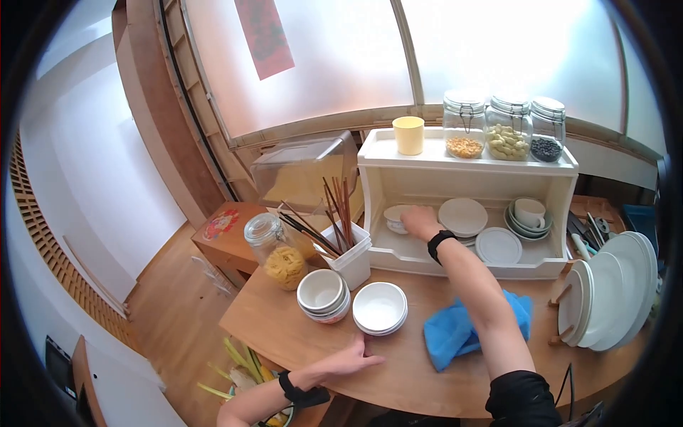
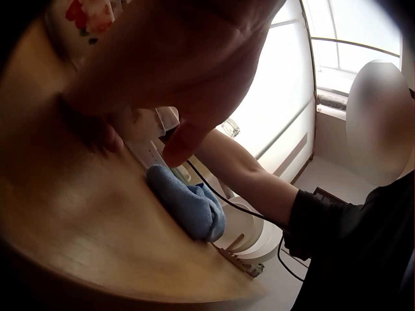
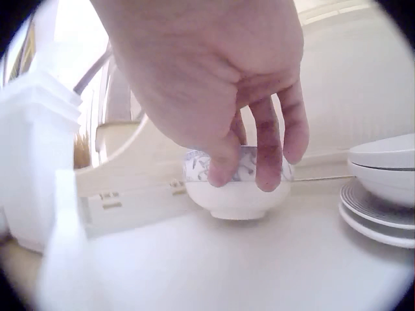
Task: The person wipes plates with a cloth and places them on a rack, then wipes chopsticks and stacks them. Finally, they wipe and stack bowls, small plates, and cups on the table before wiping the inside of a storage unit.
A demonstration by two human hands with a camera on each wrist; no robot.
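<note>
Gripping the patterned bowl [image 3: 240,201]: slip and clip risk

Right fingers [image 3: 268,159] are grasping it near the rim from above, at the left end of the white shelf unit [image 1: 420,262]. If slick glaze is beating my pinch, it's dropping. If I'm swinging right, I'm likely clipping the plate stack [image 1: 463,216]. Left fingers [image 1: 370,361] are lying extended on the bench [image 1: 274,327], just beside the white bowls [image 1: 379,307]; I'm risking a nudge.

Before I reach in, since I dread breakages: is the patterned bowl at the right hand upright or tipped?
Upright: the right wrist view shows the bowl with its foot at the bottom and its patterned band above.
</note>
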